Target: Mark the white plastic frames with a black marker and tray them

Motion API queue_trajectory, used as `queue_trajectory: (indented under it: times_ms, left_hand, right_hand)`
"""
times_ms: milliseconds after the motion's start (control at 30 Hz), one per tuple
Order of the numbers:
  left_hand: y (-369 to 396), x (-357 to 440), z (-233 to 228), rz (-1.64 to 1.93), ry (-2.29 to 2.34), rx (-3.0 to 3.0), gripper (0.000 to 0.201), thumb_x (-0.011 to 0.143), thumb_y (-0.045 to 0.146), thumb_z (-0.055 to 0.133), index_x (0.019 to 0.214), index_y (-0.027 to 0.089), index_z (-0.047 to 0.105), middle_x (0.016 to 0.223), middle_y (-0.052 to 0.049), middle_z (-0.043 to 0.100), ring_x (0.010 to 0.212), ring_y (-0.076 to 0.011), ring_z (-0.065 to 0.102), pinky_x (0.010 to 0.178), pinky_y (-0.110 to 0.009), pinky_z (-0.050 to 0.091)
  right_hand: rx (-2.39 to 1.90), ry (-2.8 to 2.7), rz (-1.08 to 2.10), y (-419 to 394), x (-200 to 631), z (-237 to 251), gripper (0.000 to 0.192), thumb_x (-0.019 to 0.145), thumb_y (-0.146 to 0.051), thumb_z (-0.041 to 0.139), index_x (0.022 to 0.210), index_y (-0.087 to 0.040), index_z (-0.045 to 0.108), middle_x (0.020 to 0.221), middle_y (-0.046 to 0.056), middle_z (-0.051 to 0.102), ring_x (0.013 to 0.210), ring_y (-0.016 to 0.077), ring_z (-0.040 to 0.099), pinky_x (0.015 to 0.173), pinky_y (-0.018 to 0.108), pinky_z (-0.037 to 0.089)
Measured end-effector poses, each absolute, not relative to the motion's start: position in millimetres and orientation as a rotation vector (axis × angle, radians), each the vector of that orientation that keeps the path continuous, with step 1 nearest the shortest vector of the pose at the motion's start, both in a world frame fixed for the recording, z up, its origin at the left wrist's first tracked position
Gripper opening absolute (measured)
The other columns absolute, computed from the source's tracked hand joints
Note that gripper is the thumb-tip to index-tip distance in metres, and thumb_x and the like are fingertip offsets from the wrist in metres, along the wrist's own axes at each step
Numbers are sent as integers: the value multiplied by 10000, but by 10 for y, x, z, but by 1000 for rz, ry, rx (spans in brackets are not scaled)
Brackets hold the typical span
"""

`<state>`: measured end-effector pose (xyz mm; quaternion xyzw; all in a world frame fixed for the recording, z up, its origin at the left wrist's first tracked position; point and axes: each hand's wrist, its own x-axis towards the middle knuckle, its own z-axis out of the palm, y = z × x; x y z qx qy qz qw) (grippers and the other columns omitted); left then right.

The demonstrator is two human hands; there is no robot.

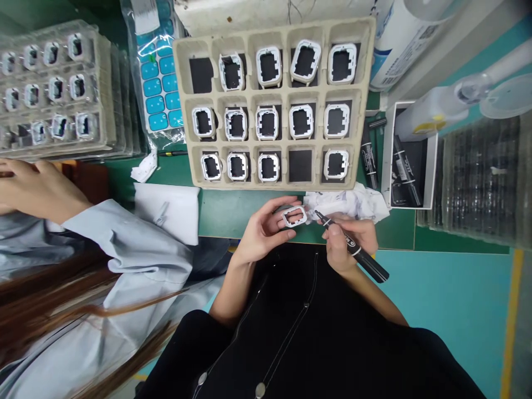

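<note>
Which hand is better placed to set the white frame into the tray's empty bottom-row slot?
Probably the left hand: it already holds the white frame just below the tray, while the right hand grips a black marker.

No text legible anywhere, white print on the black marker (357, 252) too small to read, blue print on the white roll (394, 39) blurred, markers in the white box (409, 158) unreadable
</note>
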<state>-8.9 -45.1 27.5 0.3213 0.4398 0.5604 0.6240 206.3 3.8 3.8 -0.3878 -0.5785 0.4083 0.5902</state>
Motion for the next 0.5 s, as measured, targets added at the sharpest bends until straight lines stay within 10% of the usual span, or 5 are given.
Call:
queue_trajectory:
  times_ms: [333, 500]
  left_hand:
    - [-492, 4, 386, 1157, 1630, 1320, 452, 1155, 216, 799, 1594, 316, 830, 1443, -93, 710, 1341, -262, 796, 1248, -452, 707]
    - [-512, -59, 493, 892, 1957, 1715, 490, 1025, 481, 1024, 1414, 269, 817, 1255, -99, 793, 1189, -342, 716, 1084, -511, 658]
  right_hand:
    - [-894, -1334, 947, 47, 2047, 69, 171, 1124, -328, 881, 1202, -326, 730, 811, -63, 760, 734, 259, 834, 720, 455, 743]
    - [-904, -1342, 951, 48, 2051, 95, 175, 1124, -332, 884, 1215, -330, 735, 801, -58, 755, 744, 268, 845, 719, 458, 743]
